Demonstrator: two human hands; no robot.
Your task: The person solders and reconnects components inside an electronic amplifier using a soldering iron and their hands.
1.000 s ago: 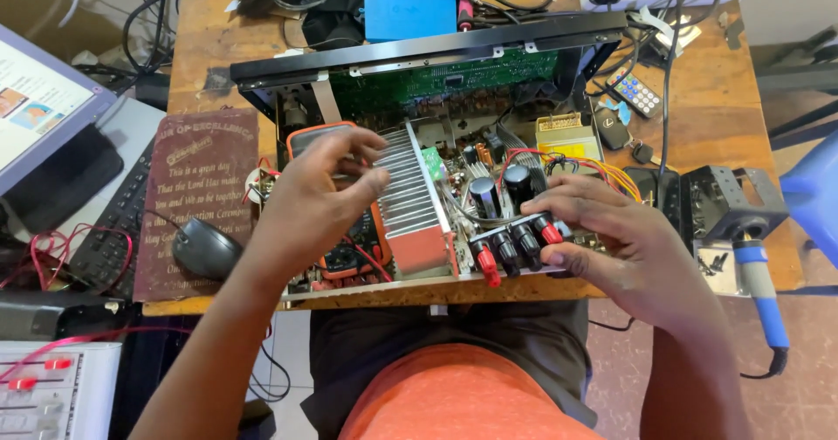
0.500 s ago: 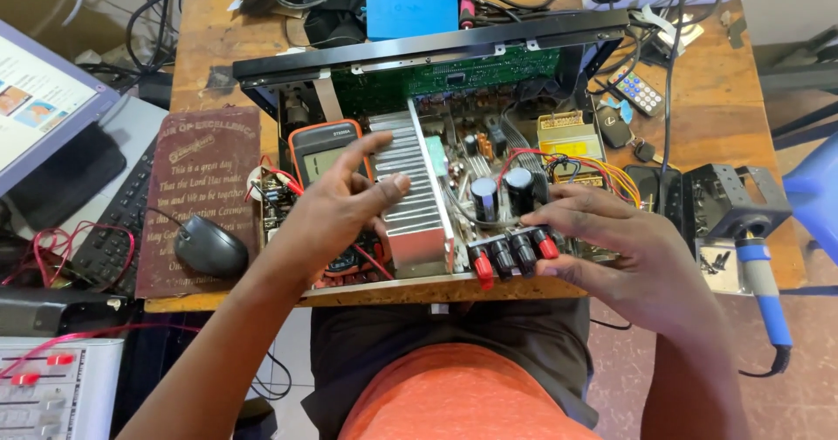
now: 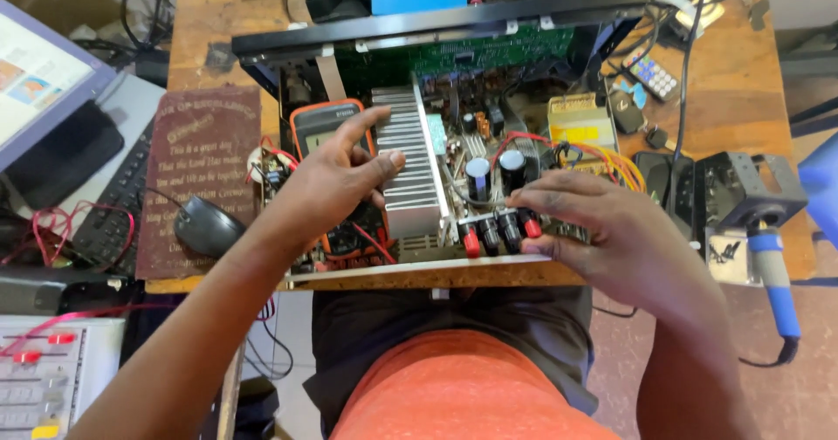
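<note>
Atop the finned heatsink [image 3: 408,165], the left hand [image 3: 336,178] rests spread and ungripping, steadying the opened amplifier chassis [image 3: 410,265] while the right hand [image 3: 602,230] pinches the red and black terminal knobs [image 3: 499,230], best worked gently near the capacitors [image 3: 494,175].

A worn wooden table [image 3: 742,82] carries an opened amplifier chassis [image 3: 436,143] at its middle. To the left lie a dark red mouse pad [image 3: 205,169] with a black mouse [image 3: 208,228]. To the right lie a small remote [image 3: 653,76], a metal bracket [image 3: 751,187] and a blue-handled soldering iron [image 3: 772,283].
</note>
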